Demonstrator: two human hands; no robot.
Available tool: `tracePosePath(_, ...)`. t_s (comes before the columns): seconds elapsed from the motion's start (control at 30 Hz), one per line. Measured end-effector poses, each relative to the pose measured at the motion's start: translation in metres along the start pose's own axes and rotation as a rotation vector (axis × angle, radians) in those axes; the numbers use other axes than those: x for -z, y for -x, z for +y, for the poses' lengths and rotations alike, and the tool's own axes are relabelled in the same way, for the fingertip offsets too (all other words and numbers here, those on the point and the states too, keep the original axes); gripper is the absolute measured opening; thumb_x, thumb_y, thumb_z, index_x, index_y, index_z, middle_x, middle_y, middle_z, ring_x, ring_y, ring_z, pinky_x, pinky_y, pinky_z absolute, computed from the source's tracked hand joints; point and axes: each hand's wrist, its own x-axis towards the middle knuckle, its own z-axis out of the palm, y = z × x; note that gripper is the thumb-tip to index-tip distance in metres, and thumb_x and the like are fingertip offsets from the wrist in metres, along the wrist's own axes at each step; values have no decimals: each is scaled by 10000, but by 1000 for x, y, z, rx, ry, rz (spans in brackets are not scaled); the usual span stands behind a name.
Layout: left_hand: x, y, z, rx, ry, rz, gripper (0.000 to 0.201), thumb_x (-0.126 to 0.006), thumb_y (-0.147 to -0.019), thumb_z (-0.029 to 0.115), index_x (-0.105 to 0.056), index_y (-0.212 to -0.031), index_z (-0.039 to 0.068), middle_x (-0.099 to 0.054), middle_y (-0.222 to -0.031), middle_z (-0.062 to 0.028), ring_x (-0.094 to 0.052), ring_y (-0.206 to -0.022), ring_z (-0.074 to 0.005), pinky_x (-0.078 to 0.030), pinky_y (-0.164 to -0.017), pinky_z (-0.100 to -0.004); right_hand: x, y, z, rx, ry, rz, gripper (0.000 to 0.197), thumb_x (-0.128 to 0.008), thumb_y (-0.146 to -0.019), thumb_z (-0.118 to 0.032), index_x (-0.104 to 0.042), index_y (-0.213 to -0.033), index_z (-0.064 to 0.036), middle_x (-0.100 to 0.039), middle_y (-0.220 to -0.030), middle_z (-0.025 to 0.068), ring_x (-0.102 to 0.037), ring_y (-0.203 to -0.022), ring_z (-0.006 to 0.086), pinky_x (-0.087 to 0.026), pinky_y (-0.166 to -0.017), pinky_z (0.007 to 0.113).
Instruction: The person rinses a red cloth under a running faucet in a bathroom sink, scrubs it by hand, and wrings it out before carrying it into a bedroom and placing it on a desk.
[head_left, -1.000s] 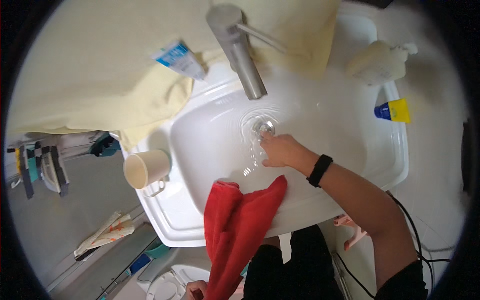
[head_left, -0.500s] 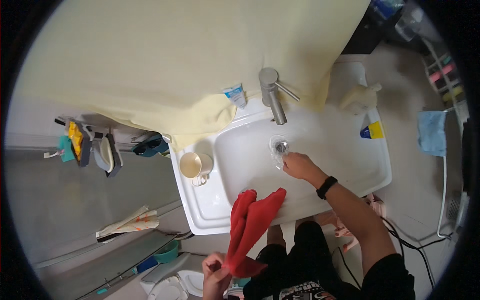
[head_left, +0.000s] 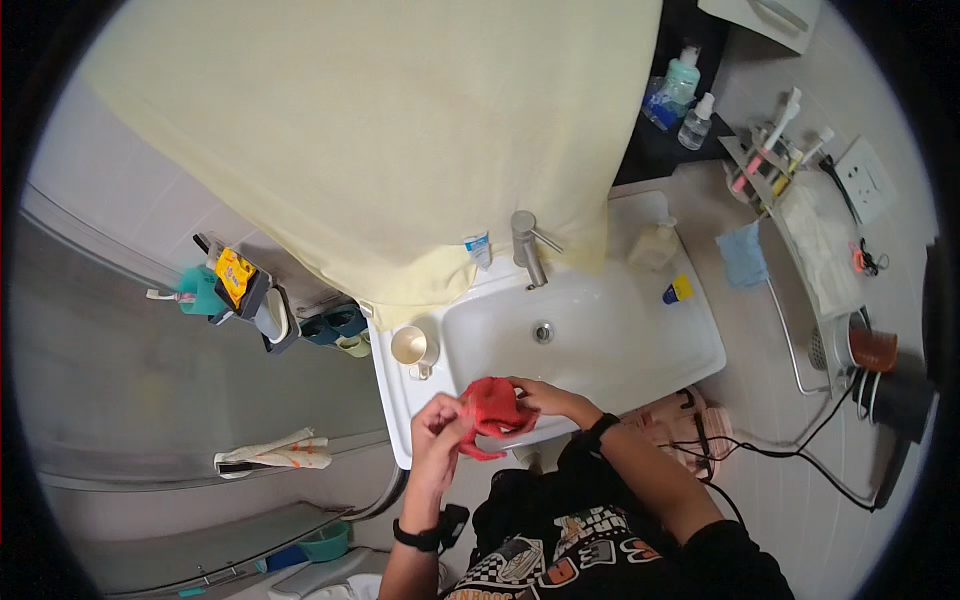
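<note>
Gathering a soft red fabric cloth between them, two bare hands work at the lower centre of the frame, in front of the near edge of a glossy white rectangular basin; the left hand grips the cloth's left side with bent fingers, while the right hand grasps its right edge, some fingertips hidden by the folds; the cloth hangs bunched and crumpled, and whether it touches the basin's rim cannot be told; at the frame's centre, a brushed-metal single-lever faucet shows no stream, and around the round metal drain no pool of water can be made out; a cream handled mug stands on the basin's left ledge, apart from both hands; judging from this, the handling of the cloth looks partway along: it is up in both hands and gathered, but it is neither spread flat nor set down, and how wet it is cannot be seen.
</note>
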Motion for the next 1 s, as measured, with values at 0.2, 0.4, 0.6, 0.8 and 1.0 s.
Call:
tracePosePath(0.2, -40, -30, 27, -26, 87, -30, 37, -551, -903, 18, -519, -893, 34, -627, -967, -62, -565, -850, -107, -463, -806, -260, -12, -3, -27, -38, -348, -93, 927, -662, -835, -100, -62, -1539, -160, -435, -1414, 102, -498, -1208, 205, -436, -964, 331)
tracePosePath(0.4, -75, -46, 58, -19, 124, -96, 38, -500, -927, 85, -486, -933, 51, -601, -975, -76, -572, -883, -146, -474, -830, -297, 3, 3, -61, 141, -277, -35, 1037, -833, -715, -248, -185, -1513, -114, -397, -1461, 102, -350, -1352, 210, -319, -1099, 351)
tracePosePath(0.6, -78, -94, 48, 111, 637, -404, 155, -404, -899, 186, -449, -824, 58, -546, -836, -73, -559, -858, -204, -464, -872, -361, 16, 20, -64, 197, -696, 49, 531, -562, -951, -346, -411, -1403, -113, -533, -1336, 80, -508, -1219, 201, -396, -1042, 383)
tracePosePath(0.8, -6, -164, -53, 110, -408, 51, 225, -438, -883, 265, -471, -781, 68, -500, -730, -30, -504, -671, -152, -481, -693, -331, 61, 34, -36, 282, -1477, -91, 579, -535, -918, -496, -442, -1350, -122, -540, -1325, 114, -529, -1214, 320, -420, -1011, 513)
tracePosePath(1.0, -14, -217, -123, 383, -660, -111, 147, -593, -838, 121, -527, -869, -7, -608, -714, -93, -619, -588, -166, -522, -520, -294, 129, 23, -3, -129, -1201, 214, 470, -589, -898, -377, -515, -1269, -98, -629, -1147, 76, -623, -1013, 216, -511, -851, 390)
